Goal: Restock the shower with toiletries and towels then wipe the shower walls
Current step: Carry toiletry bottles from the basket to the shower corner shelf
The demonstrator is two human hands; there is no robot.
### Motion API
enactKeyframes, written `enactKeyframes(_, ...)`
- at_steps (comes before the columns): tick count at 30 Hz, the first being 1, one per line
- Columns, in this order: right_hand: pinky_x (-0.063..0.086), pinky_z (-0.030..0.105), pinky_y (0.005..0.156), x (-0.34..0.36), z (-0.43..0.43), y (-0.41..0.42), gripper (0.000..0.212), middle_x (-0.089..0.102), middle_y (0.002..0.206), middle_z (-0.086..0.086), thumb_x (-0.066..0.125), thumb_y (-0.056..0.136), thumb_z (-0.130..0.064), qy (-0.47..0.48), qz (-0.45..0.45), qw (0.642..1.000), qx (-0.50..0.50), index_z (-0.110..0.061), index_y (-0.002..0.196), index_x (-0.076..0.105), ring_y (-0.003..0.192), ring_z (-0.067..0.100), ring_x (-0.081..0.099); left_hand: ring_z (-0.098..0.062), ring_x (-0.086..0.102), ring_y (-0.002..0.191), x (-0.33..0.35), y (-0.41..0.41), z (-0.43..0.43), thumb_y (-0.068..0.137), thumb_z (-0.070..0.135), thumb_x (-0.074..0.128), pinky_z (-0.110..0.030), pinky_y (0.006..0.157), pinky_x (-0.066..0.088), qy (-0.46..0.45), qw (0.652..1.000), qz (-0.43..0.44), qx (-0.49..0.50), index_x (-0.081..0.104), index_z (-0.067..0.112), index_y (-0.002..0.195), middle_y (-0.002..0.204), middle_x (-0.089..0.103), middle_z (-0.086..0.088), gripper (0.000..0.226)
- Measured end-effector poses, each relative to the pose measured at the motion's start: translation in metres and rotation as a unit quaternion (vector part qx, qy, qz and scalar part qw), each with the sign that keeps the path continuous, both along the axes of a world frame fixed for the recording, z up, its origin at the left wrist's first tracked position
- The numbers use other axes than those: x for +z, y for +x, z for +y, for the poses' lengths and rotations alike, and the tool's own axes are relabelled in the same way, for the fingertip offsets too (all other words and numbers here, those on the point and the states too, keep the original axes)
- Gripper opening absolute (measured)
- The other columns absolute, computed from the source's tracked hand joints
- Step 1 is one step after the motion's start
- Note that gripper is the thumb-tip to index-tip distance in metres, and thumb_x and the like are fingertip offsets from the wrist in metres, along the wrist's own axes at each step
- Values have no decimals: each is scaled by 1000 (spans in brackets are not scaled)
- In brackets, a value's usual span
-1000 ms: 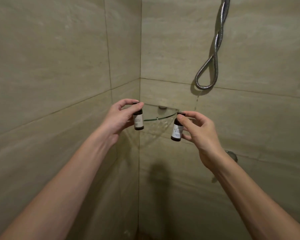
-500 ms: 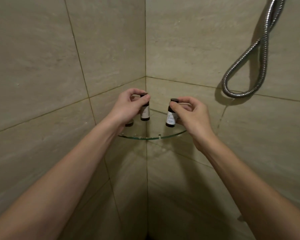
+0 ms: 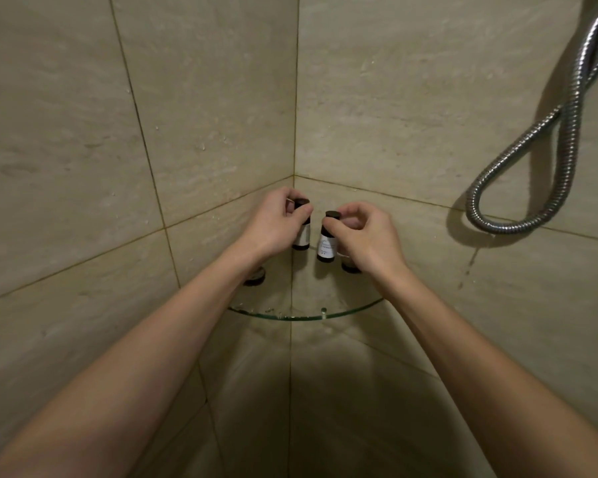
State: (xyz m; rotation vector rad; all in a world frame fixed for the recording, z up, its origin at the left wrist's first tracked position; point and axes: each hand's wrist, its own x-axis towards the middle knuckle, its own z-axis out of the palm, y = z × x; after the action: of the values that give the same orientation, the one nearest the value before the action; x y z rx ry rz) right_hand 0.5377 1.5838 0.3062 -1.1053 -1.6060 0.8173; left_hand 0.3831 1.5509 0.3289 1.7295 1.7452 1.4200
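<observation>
The left hand point(image 3: 273, 224) pinches the left bottle point(image 3: 301, 238) just under its black cap, thumb in front and fingers curled behind. The right hand point(image 3: 366, 236) pinches the right bottle point(image 3: 326, 246) at the neck in the same way. Both bottles are small dark cylinders with pale paper labels (the print is too small to read). They hang upright between the two hands, close together but apart.

Just below the hands is a glass corner shelf point(image 3: 304, 317). It is a clear quarter-round with a greenish curved edge, and droplets lie along its front. The bottles' bases are down near the back of the shelf, but whether they touch the glass cannot be told.

A dark round fitting point(image 3: 254, 276) shows under the left wrist, and another point(image 3: 351, 266) under the right palm.

Beyond the fingertips, large beige stone-look tiles point(image 3: 83, 132) with thin grout lines meet in a corner. Water beads fleck them above the left hand.

Well up and to the right of the right hand, a ribbed chrome shower hose point(image 3: 518, 188) hangs in a loop against the wall.
</observation>
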Motion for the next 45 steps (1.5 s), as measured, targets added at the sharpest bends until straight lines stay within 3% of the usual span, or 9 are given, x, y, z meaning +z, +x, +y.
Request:
enactKeyframes(4,52,28,64,1,8,-5,20,71,82,-6,76,82,-38,28,-64,997,-23,-26,96,67,73,11,68,-7,49,70,-5,-2,10,99,21,60,-23,66,43,-10,1000,18,-5,62,14,111,78,51,6,14)
enactKeyframes(10,44,21,61,2,8,-10,18,67,80,-10,76,84,-36,61,-111,991,-45,-26,95,66,74,4,63,-7,53,76,-17,-1,12,99,23,60,-22,66,42,-22,999,49,7,62,17,112,84,56,8,15)
enactKeyframes(18,37,15,55,-1,5,-10,19,69,81,-11,75,86,-38,61,-119,990,-39,-26,97,67,75,0,63,-14,60,102,-20,1,2,100,27,58,-27,84,47,-28,996,83,28,60,17,127,112,65,1,29)
enactKeyframes(23,47,23,65,-4,6,-8,21,69,80,-11,78,84,-30,52,-151,987,-17,-27,99,65,78,6,66,-18,62,113,-22,2,-9,93,18,70,-39,100,52,-50,995,77,28,45,16,141,125,64,-2,54)
enactKeyframes(28,54,33,74,-9,1,-7,27,65,76,-14,77,85,-32,42,-201,979,-16,-29,107,63,81,8,65,-14,59,94,-26,1,-12,88,8,71,-29,80,48,-72,989,113,56,45,18,138,104,62,4,58)
enactKeyframes(36,51,31,62,-9,-3,-16,36,69,85,-9,76,84,-37,79,-271,958,-52,-24,116,65,80,14,67,-28,68,99,-35,8,-8,87,15,72,-45,84,58,-27,979,158,122,51,16,122,107,71,-6,41)
enactKeyframes(45,42,26,57,-11,0,-15,29,70,81,-10,76,85,-35,49,-246,967,-49,-23,110,70,79,12,68,-30,70,91,-35,11,-10,89,13,71,-44,80,60,-14,968,211,134,48,13,120,99,72,-9,39)
